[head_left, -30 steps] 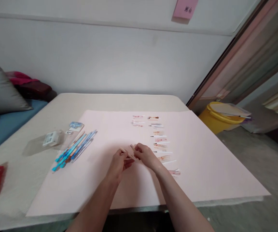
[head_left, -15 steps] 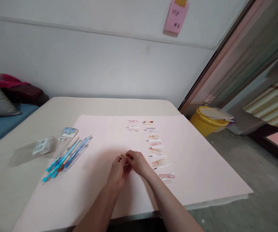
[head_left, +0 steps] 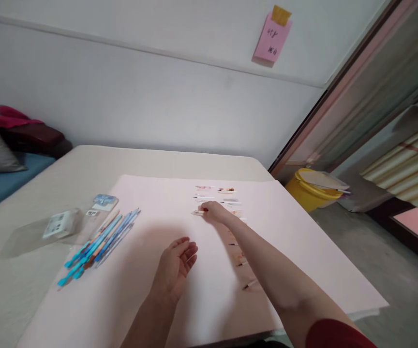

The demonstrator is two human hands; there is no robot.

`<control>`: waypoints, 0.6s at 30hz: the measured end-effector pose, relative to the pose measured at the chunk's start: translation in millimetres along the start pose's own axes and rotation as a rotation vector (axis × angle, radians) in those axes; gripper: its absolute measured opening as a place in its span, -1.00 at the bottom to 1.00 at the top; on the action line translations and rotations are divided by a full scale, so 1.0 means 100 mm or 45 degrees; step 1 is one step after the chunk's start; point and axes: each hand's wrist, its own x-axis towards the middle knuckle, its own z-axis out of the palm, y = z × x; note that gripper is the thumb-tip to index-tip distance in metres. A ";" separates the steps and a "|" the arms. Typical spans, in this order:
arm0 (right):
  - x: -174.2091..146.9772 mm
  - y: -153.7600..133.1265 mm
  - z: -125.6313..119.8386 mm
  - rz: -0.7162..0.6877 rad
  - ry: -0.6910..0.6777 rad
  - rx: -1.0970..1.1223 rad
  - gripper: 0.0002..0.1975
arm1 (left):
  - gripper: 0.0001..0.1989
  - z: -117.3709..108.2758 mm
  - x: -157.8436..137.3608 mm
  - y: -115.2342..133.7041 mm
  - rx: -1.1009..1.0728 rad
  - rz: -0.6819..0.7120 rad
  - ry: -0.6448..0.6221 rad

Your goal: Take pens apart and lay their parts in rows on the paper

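Observation:
My right hand [head_left: 213,211] reaches over the pink sheet, fingers pinched on a small pale pen part [head_left: 196,213] whose tip pokes out to the left. The part lies at or just above the sheet; which, I cannot tell. Around this hand are rows of pen parts, among them a thin white one [head_left: 203,197] and a brown-patterned one [head_left: 226,189]. My right forearm covers some of the right-hand row. Closer to me, my left hand [head_left: 177,263] is empty above the sheet, palm turned right and fingers loosely curled apart.
Left of my hands lies a bundle of blue and orange pens [head_left: 100,241], partly on a clear plastic pack [head_left: 60,224]. The pink sheet [head_left: 151,193] covers most of the cream table [head_left: 96,164]. A white wall stands behind; a yellow bucket [head_left: 305,191] is on the floor at right.
My hands were together over the middle of the sheet. The right has moved forward to the rows with the pen part; the left has let go and stayed near its place.

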 end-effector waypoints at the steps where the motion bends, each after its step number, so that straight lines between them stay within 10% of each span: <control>1: 0.03 0.02 0.01 0.001 -0.001 -0.023 -0.76 | -0.82 0.00 0.00 0.02 0.000 0.001 0.003; 18: 0.07 -0.01 0.06 0.064 0.015 -0.353 -0.81 | -0.85 -0.03 -0.01 0.07 0.012 0.015 0.001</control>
